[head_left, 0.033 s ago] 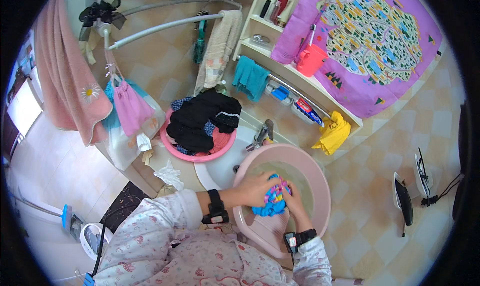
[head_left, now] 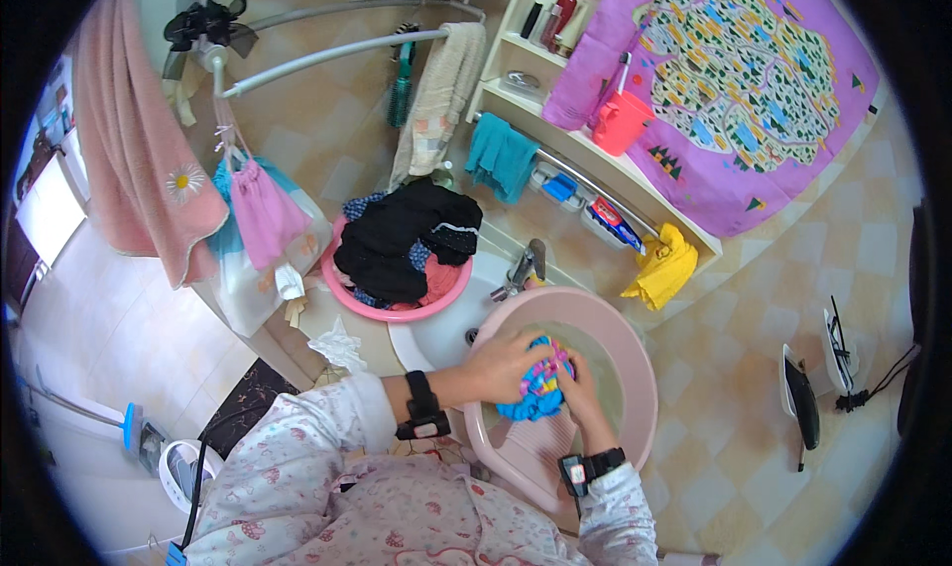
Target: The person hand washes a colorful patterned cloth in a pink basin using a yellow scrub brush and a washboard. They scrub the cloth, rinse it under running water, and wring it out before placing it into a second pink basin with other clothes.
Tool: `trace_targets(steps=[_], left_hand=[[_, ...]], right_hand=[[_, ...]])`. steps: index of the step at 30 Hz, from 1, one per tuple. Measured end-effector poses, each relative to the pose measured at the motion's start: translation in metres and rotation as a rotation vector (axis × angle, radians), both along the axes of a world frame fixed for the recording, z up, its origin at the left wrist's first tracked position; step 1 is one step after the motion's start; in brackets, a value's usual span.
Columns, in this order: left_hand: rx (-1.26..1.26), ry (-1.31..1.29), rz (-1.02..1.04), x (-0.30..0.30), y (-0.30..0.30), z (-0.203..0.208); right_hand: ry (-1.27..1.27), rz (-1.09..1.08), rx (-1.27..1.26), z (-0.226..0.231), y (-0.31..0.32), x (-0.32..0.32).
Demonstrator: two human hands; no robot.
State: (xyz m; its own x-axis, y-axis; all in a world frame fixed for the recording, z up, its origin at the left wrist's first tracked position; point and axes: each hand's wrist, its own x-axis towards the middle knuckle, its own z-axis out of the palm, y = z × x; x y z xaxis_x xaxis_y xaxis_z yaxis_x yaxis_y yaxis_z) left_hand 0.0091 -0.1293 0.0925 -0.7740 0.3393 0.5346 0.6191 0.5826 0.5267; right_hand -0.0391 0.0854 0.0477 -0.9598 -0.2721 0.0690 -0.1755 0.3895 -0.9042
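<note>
Bunched between my two hands is a wet-looking cloth (head_left: 535,398), bright blue with pink and yellow patterning. My left hand (head_left: 504,364) grips it from the left, and my right hand (head_left: 583,393) closes on its right side. Both hold it over a pale pink basin (head_left: 640,388) with water inside, just above the ribbed washboard slope (head_left: 540,445) on the basin's near side. What kind of garment the cloth is cannot be made out. Some of my fingertips are hidden behind its folds.
The basin rests over a white sink (head_left: 416,340) with a metal faucet (head_left: 521,269). Left of that, a pink tub (head_left: 399,316) is heaped with dark clothes (head_left: 402,239). A yellow cloth (head_left: 662,269) and teal cloth (head_left: 501,155) hang from the shelf rail. Crumpled white tissue (head_left: 339,346) lies on the counter.
The view has shifted very slightly. Both hands still grip the blue cloth, which looks squeezed a little differently.
</note>
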Motion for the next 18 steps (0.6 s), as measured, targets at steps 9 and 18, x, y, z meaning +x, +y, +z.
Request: trace_targets(steps=[9, 18], left_hand=[[-0.055, 0.386, 0.325, -0.016, -0.142, 0.045], [-0.287, -0.120, 0.834, -0.033, -0.215, -0.002]], right_hand=[[0.644, 0.184, -0.022, 0.046, -0.184, -0.073], [0.588, 0.351, 0.366, -0.001, -0.291, -0.116]])
